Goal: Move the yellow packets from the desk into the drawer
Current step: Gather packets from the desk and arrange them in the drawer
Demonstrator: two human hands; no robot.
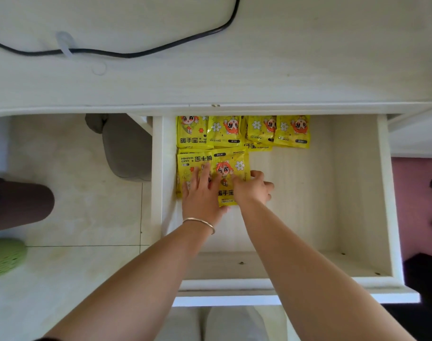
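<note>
A: status?
B: L hand [201,193] flat, fingers straight, pressing on near pkt [231,168] and left pkt [193,163]. R hand [253,188] curled on near pkt's right edge, looks like a pinch. Hands close, not touching.
A: pkts where?
B: all in drawer [385,193]: far row [242,131] under the desk [234,77] edge, the two others near-left. No pkt in view on desk.
A: how to finish the step?
B: L hand as hold-down, nudge w/ R till near pkt squares up beside left pkt. Foil looks slick, prob skids where pkts overlap, so slide, don't lift.
A: surface/room?
B: drawer bottom pale wood, flat. Desk has cable [136,54] + clear clip [65,44]. Grey stool [129,148] left on tiled floor [75,168], green basket [3,257] near-left.
</note>
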